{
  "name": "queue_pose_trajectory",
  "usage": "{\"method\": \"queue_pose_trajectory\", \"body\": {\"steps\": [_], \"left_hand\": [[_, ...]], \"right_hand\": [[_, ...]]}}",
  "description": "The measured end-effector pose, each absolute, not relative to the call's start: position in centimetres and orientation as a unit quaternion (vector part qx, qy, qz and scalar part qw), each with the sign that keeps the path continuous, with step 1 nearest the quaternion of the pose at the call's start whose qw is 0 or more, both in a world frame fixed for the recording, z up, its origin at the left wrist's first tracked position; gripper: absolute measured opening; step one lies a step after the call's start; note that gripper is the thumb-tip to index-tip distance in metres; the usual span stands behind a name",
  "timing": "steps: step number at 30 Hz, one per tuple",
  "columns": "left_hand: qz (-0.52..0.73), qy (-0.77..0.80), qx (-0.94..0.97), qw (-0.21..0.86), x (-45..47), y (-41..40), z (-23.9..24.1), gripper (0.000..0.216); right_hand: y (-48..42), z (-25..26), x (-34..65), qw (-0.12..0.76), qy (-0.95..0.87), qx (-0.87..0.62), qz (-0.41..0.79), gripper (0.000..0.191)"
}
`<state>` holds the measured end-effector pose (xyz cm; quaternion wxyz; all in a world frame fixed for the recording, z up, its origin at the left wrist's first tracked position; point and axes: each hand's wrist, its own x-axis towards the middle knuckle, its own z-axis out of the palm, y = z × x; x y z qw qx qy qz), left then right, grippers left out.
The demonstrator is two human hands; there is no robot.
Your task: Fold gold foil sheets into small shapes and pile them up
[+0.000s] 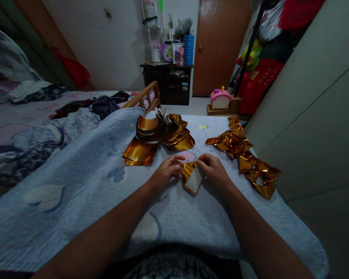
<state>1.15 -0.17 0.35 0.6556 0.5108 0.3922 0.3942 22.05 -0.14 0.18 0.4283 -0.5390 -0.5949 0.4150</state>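
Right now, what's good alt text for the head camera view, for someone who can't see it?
A right hand pinches a partly folded sheet, gold and whitish, over a pale blue cloth, with the left hand at its left edge. Beyond lie a pile of gold sheets on the left and folded gold pieces on the right.

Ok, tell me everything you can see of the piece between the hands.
The piece is a small, partly folded sheet, apparently foil-faced paper. Shiny, creased gold covers its upper left and edges its lower left side; the rest shows a plain whitish face. It narrows to a blunt corner toward the person. The right hand pinches its top; the left hand is at its left edge, though firm contact is unclear. Whether it rests on the blue blanket can't be told.
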Motion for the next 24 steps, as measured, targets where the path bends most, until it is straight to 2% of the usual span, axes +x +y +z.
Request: {"method": "queue_pose_trajectory", "body": {"steps": [3,7,12,16,20,24], "left_hand": [[0.396,0.381,0.536,0.640,0.8,-0.1,0.3,0.041],[0.366,0.404,0.614,0.571,1.1,-0.2,0.0,0.029],[0.320,0.438,0.761,0.355,1.4,0.0,-0.6,0.017],[0.288,0.411,0.833,0.233,1.5,0.4,-1.0,0.026],[0.262,0.372,0.867,0.201,1.6,0.6,-1.4,0.031],[0.248,0.331,0.883,0.222,1.7,0.7,-1.7,0.026]], "right_hand": [[0.1,-0.2,22.2,0.435,-0.600,-0.551,0.384,0.017],[0.1,-0.6,21.9,0.421,-0.623,-0.566,0.339,0.015],[0.4,-1.2,21.9,0.357,-0.682,-0.592,0.241,0.010],[0.7,-1.9,21.9,0.295,-0.724,-0.609,0.139,0.007],[0.4,-1.9,21.8,0.280,-0.741,-0.603,0.094,0.015],[-0.5,-0.6,21.9,0.268,-0.795,-0.526,0.144,0.013]]}}
